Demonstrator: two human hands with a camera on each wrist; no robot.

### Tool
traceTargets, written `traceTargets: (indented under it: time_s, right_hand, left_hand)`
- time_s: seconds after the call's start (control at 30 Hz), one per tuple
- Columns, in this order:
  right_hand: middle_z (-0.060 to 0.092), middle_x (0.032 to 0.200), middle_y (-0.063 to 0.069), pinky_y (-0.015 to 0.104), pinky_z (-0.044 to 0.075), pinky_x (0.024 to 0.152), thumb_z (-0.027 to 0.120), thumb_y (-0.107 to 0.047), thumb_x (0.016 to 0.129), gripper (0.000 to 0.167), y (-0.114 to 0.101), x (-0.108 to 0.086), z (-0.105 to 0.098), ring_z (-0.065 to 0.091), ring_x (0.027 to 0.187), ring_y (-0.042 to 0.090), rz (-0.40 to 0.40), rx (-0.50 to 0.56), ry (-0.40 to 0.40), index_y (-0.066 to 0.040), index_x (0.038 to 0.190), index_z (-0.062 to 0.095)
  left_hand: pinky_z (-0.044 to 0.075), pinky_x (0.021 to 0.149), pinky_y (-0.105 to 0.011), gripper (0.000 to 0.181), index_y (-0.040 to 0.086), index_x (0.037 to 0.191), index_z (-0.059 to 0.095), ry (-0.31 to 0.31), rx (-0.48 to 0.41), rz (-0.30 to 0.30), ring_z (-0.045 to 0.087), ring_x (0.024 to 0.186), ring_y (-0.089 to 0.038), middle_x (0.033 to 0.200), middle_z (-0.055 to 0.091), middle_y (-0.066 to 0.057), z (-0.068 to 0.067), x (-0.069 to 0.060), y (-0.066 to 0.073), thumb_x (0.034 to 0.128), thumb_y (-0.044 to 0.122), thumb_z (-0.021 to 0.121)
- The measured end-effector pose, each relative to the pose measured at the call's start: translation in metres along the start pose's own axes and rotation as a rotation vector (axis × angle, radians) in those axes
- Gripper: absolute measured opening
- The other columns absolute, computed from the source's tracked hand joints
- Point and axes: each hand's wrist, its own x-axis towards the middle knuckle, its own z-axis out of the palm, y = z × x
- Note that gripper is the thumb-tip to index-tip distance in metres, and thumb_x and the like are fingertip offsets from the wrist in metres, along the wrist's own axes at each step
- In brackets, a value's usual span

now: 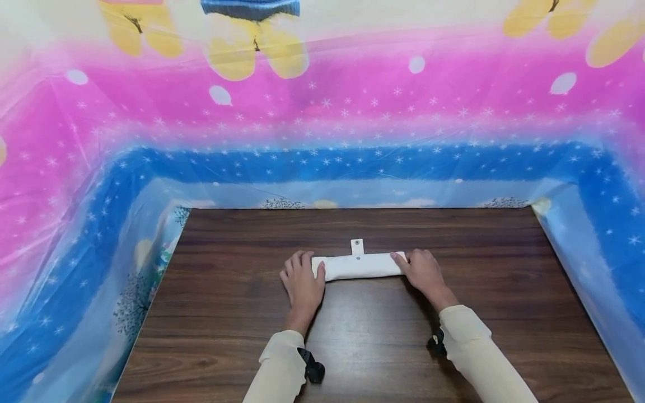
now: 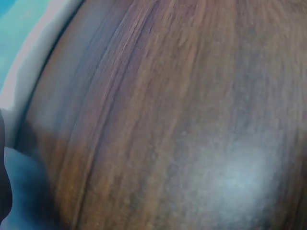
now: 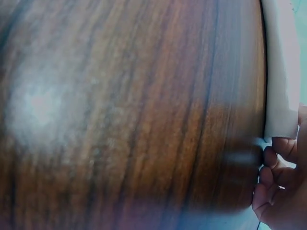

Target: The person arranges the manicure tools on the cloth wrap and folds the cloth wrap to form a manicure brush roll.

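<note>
A white rolled-up pouch [image 1: 363, 267] lies crosswise on the brown table in the head view. From the middle of its far side sticks out a short strap [image 1: 356, 247] with a metal snap. My left hand [image 1: 303, 285] holds the roll's left end, its thumb on top and the other fingers by the end. At the right end my right hand [image 1: 424, 274] grips it with the thumb on top. The right wrist view shows curled fingers [image 3: 268, 177] at the end of the roll [image 3: 283, 72]. Along the left wrist view's edge runs the roll [image 2: 36, 67]; that hand is mostly cut off.
The dark wood-grain table [image 1: 227, 336] extends around the roll. Behind it and at both sides hangs a pink and blue printed cloth [image 1: 353, 162]. Small black cameras [image 1: 314, 370] sit at the wrists, beside cream sleeves.
</note>
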Motion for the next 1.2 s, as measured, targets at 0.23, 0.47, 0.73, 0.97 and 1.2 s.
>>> traceTargets:
  time_s: [0.23, 0.47, 0.73, 0.97, 1.2]
  right_hand:
    - [0.024, 0.054, -0.004, 0.030, 0.026, 0.054, 0.048, -0.056, 0.103, 0.062, 0.002, 0.000, 0.001, 0.022, 0.052, 0.015, 0.010, 0.005, 0.006, -0.018, 0.057, 0.031]
    - [0.032, 0.054, -0.002, 0.030, 0.025, 0.050, 0.047, -0.062, 0.101, 0.060, 0.001, 0.002, 0.001, 0.029, 0.049, 0.016, 0.036, -0.059, 0.011, -0.015, 0.063, 0.041]
    - [0.070, 0.103, 0.014, 0.054, 0.045, 0.089, 0.058, -0.043, 0.101, 0.040, -0.011, 0.012, -0.009, 0.062, 0.100, 0.033, -0.032, 0.033, 0.140, -0.006, 0.107, 0.071]
    - [0.073, 0.112, 0.016, 0.046, 0.054, 0.086, 0.055, -0.025, 0.105, 0.029, -0.047, 0.044, -0.013, 0.067, 0.101, 0.029, -0.139, 0.282, -0.044, -0.003, 0.118, 0.070]
    - [0.072, 0.114, 0.021, 0.043, 0.054, 0.087, 0.051, -0.020, 0.106, 0.033, -0.061, 0.063, 0.006, 0.068, 0.100, 0.030, -0.085, 0.414, -0.171, 0.002, 0.123, 0.068]
  left_hand:
    - [0.050, 0.093, -0.046, 0.021, 0.015, 0.107, 0.078, 0.074, -0.035, 0.436, 0.069, 0.106, -0.027, 0.112, 0.075, -0.007, 0.008, -0.003, 0.021, 0.0911, 0.028, 0.073]
    - [0.047, 0.101, -0.046, 0.027, 0.024, 0.112, 0.079, -0.014, 0.017, 0.433, 0.064, 0.116, -0.025, 0.120, 0.074, -0.003, 0.019, -0.010, 0.029, 0.0914, 0.041, 0.072]
    - [0.045, 0.098, -0.047, 0.024, 0.024, 0.106, 0.081, 0.018, -0.076, 0.402, 0.063, 0.112, -0.025, 0.115, 0.075, -0.002, 0.027, -0.012, 0.026, 0.0877, 0.038, 0.076]
    - [0.044, 0.095, -0.047, 0.023, 0.025, 0.105, 0.081, 0.011, -0.127, 0.370, 0.063, 0.106, -0.024, 0.113, 0.075, -0.001, 0.030, -0.012, 0.022, 0.0870, 0.038, 0.077]
    - [0.044, 0.096, -0.046, 0.023, 0.024, 0.106, 0.081, -0.012, -0.154, 0.357, 0.063, 0.106, -0.024, 0.115, 0.074, -0.002, 0.030, -0.014, 0.022, 0.0880, 0.038, 0.076]
